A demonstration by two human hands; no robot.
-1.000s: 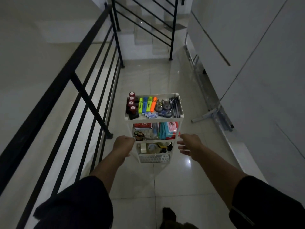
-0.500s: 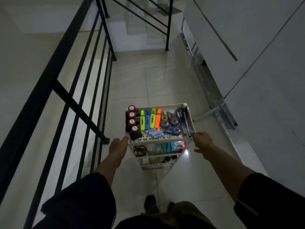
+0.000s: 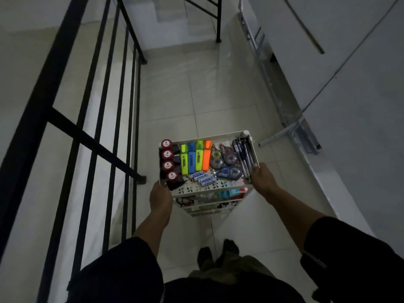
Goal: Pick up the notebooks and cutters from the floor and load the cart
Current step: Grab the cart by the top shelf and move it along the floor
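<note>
A white tiered cart (image 3: 231, 134) stands on the tiled floor in front of me. Its top tray holds red-capped stamps (image 3: 168, 160), several highlighters (image 3: 194, 157), correction tapes (image 3: 225, 159), batteries and dark pens (image 3: 243, 156). Lower shelves show scissors, tape and coloured packs, partly hidden. My left hand (image 3: 160, 196) grips the tray's near-left corner. My right hand (image 3: 262, 178) grips the tray's right rim by the pens. No notebooks or cutters show on the floor.
A black metal railing (image 3: 91, 136) runs along the left, close to the cart. A folded metal ladder (image 3: 282, 101) leans along the white wall on the right. Steps (image 3: 170, 12) rise at the far end. My feet (image 3: 216, 252) stand just behind the cart.
Both hands reached the cart and took hold of its top tray. I stepped closer and now look more steeply down on it.
</note>
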